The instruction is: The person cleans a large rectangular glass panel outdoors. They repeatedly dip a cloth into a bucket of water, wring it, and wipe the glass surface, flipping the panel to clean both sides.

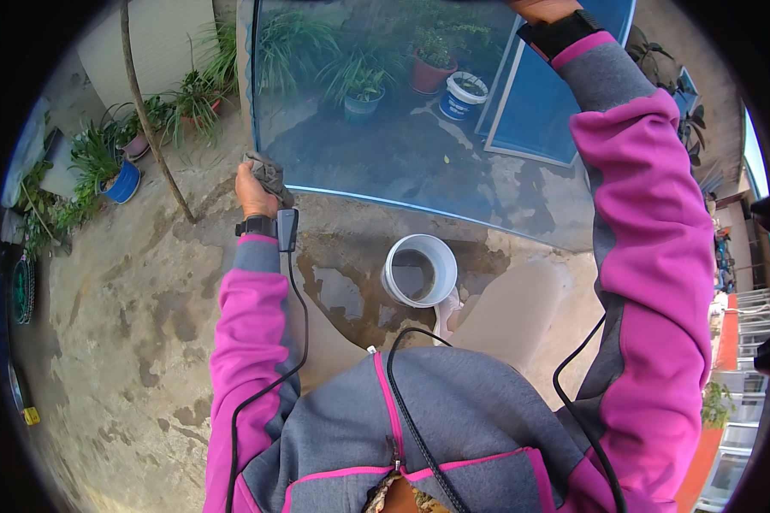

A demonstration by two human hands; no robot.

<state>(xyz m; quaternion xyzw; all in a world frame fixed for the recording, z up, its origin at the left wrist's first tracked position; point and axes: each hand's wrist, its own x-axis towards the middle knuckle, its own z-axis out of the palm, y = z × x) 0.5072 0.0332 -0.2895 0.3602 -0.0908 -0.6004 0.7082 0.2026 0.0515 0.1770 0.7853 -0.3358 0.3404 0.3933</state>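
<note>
My left hand (255,192) is closed around a bunched grey cloth (266,174) at the lower left corner of a large blue-tinted glass pane (385,151). The pane stands before me, and potted plants show through it. My right hand (545,9) is raised near the pane's upper right; the picture's top edge cuts off its fingers, so its grip is hidden. Below the pane, between my legs, stands a white plastic bucket (450,269) with water (412,274) in it.
Cables (303,301) run along my sleeves. A wooden pole (142,106) leans at the left, near a blue plant pot (122,182). Behind the glass are a white-and-blue bucket (460,102) and a framed blue panel (539,106). Puddles wet the concrete floor (115,333).
</note>
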